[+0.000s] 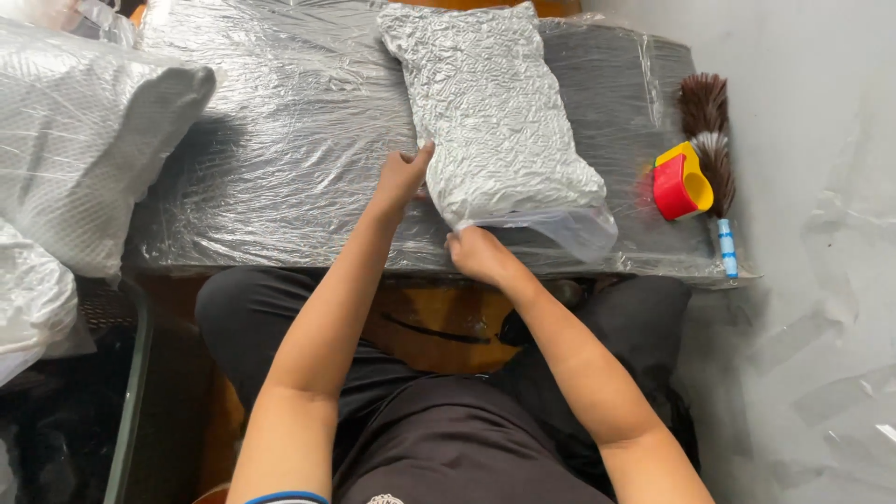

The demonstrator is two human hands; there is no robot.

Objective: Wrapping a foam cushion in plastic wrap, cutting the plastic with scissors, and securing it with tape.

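Note:
A crinkled, vacuum-packed white bag (495,112) lies lengthwise on a low table covered in clear plastic film (289,131). My left hand (403,175) presses against the bag's left side near its near end, thumb up along the edge. At the bag's near left corner, my right hand (476,252) pinches the clear flat plastic flap (569,224) that sticks out of the bag's near end. Both hands are in contact with the bag.
A red and yellow tape dispenser (681,182) and a brown feather duster with a blue-white handle (714,159) lie at the table's right end. Plastic-wrapped white bundles (75,140) are stacked on the left. A grey floor (821,280) is on the right.

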